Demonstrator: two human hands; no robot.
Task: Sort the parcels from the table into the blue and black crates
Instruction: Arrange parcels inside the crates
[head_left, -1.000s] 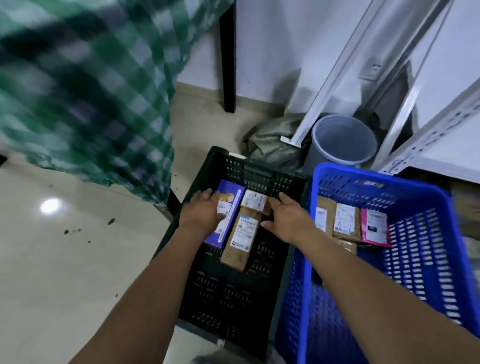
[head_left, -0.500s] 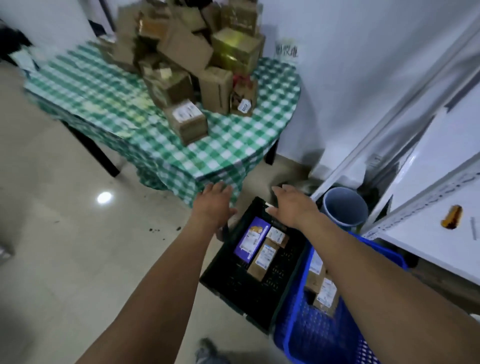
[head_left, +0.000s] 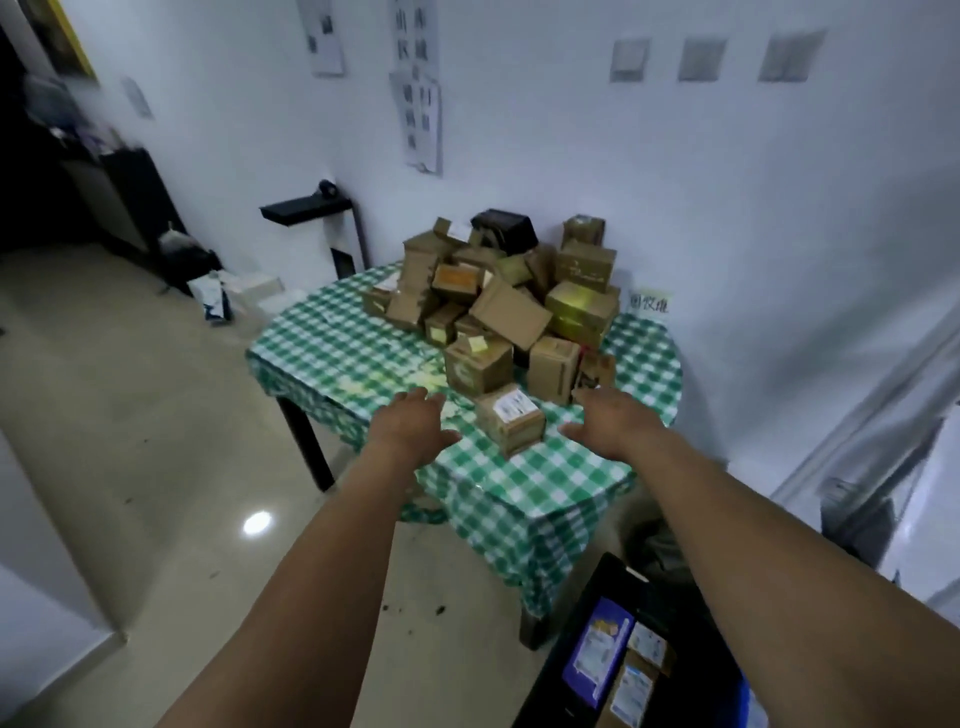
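White wall (head_left: 675, 208) with a few paper sheets pinned to it backs the scene, and glossy beige floor tiles (head_left: 130, 415) spread to our left. Against that wall stands a table draped in a green-and-white checked cloth (head_left: 332, 343). A loose heap of brown cardboard parcels (head_left: 519, 306) fills its far half, some upright and some tilted against each other. One small brown cardboard box with a white label (head_left: 511, 422) sits apart from the heap, nearer to us, close to the table's near edge.

We hold both bare arms out toward the table. Our left hand (head_left: 410, 426) hangs just left of that small box, palm down, fingers relaxed and grasping nothing. Our right hand (head_left: 615, 423) hangs just right of the box, fingers loosely spread, also empty. We cannot tell for sure whether either hand touches the box.

At the near right, on the floor below our right forearm, lies a black plastic crate (head_left: 576, 660). Inside it a flat purple box (head_left: 597, 652) lies beside two brown labelled parcels (head_left: 631, 693). A sliver of the blue plastic crate (head_left: 754, 709) shows just right of the black one.
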